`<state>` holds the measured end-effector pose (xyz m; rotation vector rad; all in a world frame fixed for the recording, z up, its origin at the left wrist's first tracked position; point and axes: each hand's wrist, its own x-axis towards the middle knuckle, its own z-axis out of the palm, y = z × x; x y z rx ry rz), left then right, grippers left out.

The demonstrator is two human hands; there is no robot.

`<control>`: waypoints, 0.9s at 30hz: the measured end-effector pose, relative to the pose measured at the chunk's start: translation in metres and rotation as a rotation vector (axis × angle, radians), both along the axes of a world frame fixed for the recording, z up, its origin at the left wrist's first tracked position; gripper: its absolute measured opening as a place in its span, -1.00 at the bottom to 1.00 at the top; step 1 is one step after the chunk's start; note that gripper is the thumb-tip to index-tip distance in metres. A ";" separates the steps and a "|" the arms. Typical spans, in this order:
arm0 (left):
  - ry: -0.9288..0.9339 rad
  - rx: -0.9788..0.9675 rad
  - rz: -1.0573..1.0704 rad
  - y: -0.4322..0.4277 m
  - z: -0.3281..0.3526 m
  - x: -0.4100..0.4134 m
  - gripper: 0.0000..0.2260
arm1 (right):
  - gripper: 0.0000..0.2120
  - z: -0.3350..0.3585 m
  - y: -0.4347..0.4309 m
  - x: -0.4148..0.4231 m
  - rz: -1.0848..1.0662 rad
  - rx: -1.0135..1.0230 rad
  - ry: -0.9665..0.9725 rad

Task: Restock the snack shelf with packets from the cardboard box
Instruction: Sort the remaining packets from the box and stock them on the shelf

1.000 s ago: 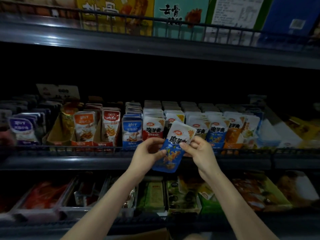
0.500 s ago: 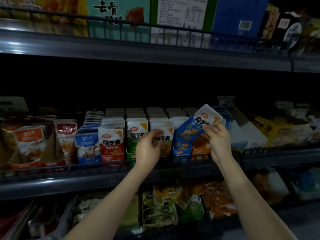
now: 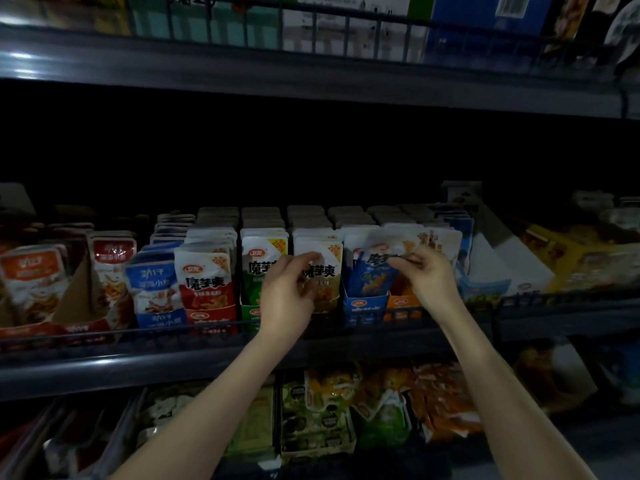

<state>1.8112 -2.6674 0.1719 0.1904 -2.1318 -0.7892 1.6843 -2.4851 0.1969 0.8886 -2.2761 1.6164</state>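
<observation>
- Right hand (image 3: 429, 271) pinches one blue packet (image 3: 372, 277) by its top edge. The packet's lower end is already in the blue tray (image 3: 365, 304) on the middle shelf (image 3: 138, 362).
- Top-edge grip probably lets it drop in front of the matching stack.
- Left hand (image 3: 291, 296) is at 9 o'clock of that packet, fingers curled at the top of the beige packet (image 3: 325, 271). Can't tell if it grips or only touches. My guess: it's steadying that row out of the way.
- Count: two hands, one packet in hand.
- Five trays of this brand: red tray (image 3: 207, 317), green tray (image 3: 251, 310), beige tray (image 3: 330, 304), blue tray, orange tray (image 3: 401, 301).
- Three other rows (image 3: 156, 292) further out at 9 o'clock.
- Cardboard box not in view.
</observation>
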 end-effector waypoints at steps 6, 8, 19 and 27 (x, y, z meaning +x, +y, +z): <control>-0.021 0.022 -0.004 0.000 -0.001 -0.001 -0.61 | -0.83 -0.013 -0.014 -0.008 -0.123 0.308 0.032; -0.032 0.022 0.001 0.001 0.000 -0.001 -0.60 | -0.80 -0.016 -0.014 -0.004 -0.145 0.356 0.013; -0.114 0.068 -0.075 0.005 0.019 0.025 -0.61 | -0.72 -0.008 -0.007 0.044 -0.428 0.228 -0.008; -0.161 0.110 -0.037 -0.010 0.004 0.129 -0.70 | -0.89 -0.021 -0.009 0.168 -0.319 0.246 0.044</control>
